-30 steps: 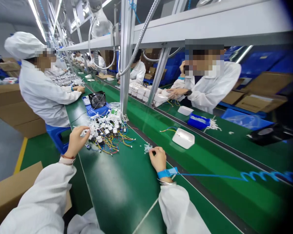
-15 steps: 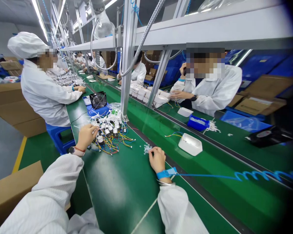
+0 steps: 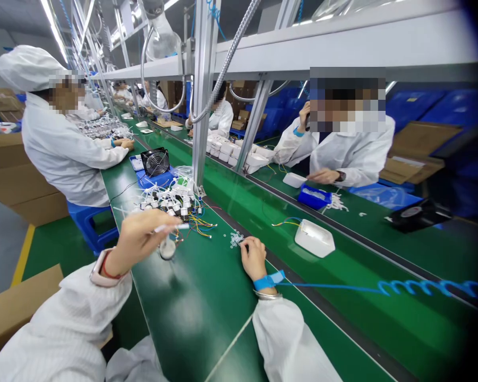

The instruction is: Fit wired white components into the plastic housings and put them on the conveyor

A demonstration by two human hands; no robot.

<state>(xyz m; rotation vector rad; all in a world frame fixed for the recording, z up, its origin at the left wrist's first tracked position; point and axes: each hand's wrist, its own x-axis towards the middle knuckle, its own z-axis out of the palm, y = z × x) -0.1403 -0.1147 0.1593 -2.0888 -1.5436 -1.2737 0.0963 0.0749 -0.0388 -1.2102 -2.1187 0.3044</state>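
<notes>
Left hand (image 3: 141, 236) pinches a white strip (image 3: 180, 226), round part (image 3: 168, 249) just below; right hand (image 3: 254, 258) touches small rings (image 3: 235, 240), grip unclear. Apparently picking up parts; next move calls for delicate fingertips.

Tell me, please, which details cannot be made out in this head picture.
Head view: whether the white round part joins the white strip; the left hand hides it.
Head view: whether the right hand holds any of the small rings; too tiny.
Head view: the rest of the right sleeve; cut by the bottom edge.
</notes>
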